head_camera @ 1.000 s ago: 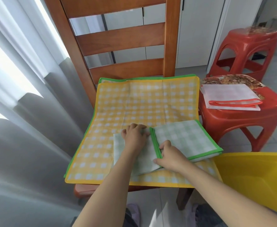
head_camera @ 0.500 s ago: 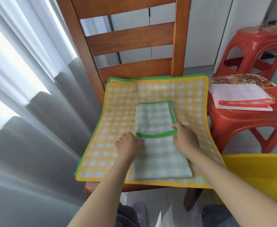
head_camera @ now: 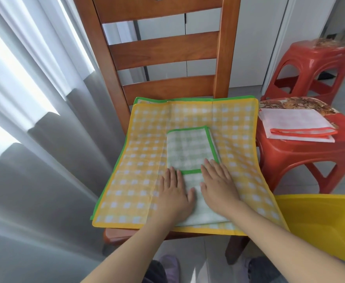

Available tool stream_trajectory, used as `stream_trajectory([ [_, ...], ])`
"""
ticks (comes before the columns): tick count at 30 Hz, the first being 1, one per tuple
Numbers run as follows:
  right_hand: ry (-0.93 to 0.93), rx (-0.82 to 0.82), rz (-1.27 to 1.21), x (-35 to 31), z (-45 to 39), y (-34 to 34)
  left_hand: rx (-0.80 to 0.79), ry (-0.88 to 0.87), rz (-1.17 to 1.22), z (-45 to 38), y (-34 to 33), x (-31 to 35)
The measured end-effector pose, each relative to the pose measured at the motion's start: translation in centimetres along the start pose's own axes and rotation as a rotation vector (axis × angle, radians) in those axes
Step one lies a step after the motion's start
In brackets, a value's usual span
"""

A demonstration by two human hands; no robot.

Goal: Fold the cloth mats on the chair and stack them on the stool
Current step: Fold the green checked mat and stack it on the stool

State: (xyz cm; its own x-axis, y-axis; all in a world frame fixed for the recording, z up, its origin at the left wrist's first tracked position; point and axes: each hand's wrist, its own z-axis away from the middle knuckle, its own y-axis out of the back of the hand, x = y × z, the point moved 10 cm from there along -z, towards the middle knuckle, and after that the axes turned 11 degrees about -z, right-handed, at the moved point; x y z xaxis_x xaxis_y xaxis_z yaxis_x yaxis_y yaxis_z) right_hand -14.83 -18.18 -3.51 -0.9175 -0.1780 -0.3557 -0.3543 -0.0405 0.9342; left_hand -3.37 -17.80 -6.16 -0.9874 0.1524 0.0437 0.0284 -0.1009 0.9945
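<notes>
Left hand: left hand (head_camera: 174,194) lies flat, fingers straight and together, palm down on the left edge of the green mat; it grips nothing.
Right hand: right hand (head_camera: 218,183) is also flat, fingers straight and slightly spread, pressing the right part of the same mat, fingertips at its green border.
Green mat: green-checked folded mat (head_camera: 190,152) lies in the middle of the chair seat, on top of the yellow mat. A folded-over flap with green trim covers its far half; the near half shows paler cloth under and between the two hands.
Yellow mat: yellow-checked mat (head_camera: 147,160) is spread open over the seat, yellow trim round it, its near edge hanging just past the seat front.
Lower layer: a green-trimmed edge (head_camera: 106,188) shows along the left and far sides beneath the yellow mat.
Chair: wooden chair (head_camera: 167,52) with slatted back, upright, beside a grey curtain (head_camera: 35,139).
Stool: red stool (head_camera: 310,152) just right of the chair; on it a folded white mat with orange trim (head_camera: 298,127), lying on a brown patterned sheet (head_camera: 290,103).
Other: second red stool (head_camera: 314,66) farther back; yellow bin (head_camera: 322,225) at lower right.
</notes>
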Motion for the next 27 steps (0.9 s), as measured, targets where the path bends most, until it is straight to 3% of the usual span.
stream_trajectory([
  [3,-0.008,-0.104,0.006,0.0,0.7,-2.0,0.005,-0.008,0.005,0.0,-0.2,0.0],
  [11,-0.196,-0.106,-0.032,3.5,1.1,-1.0,0.069,-0.014,0.022,0.3,1.1,-0.4],
  [14,-0.156,-0.053,0.007,3.1,0.4,0.2,0.228,-0.055,-0.057,-0.2,3.5,-0.4],
  [16,-0.084,0.0,-0.1,2.5,-0.4,1.2,0.229,-0.06,0.035,-1.2,4.1,-0.5],
  [20,-0.163,0.027,-0.506,3.6,-2.1,1.3,0.142,0.178,0.355,-2.8,4.0,-2.3],
  [23,-0.313,0.131,-0.58,5.9,-3.2,2.1,0.136,0.344,0.57,-3.6,3.6,-4.1],
  [27,-0.399,0.241,-0.574,7.7,-4.6,2.8,0.151,0.47,0.662,-4.6,3.2,-6.1],
])
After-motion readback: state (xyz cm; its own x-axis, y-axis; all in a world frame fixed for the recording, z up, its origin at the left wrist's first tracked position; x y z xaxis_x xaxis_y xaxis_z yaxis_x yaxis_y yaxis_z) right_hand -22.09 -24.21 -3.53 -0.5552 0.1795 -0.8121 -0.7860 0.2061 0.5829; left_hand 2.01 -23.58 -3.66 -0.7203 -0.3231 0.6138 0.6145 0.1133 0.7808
